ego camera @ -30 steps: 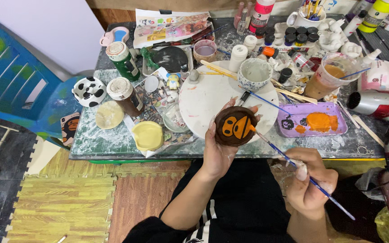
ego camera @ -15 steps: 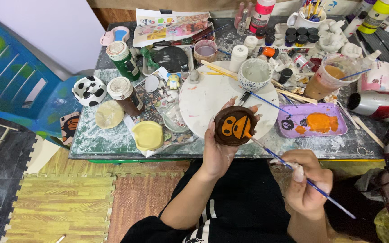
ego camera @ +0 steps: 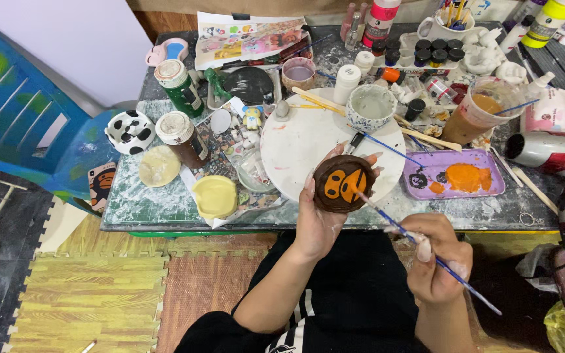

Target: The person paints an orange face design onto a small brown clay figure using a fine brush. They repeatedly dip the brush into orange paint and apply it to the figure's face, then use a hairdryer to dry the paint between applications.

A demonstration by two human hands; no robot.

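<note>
Left hand (ego camera: 325, 212): centre of frame, forearm rising from lower centre, palm up, fingers spread and cupped about a round brown disc. Right hand (ego camera: 434, 255): lower right of centre, forearm rising from the bottom edge, fingers pinched on a thin blue brush handle, knuckles toward camera; thumb position seemingly beneath the handle, partly hidden.
</note>
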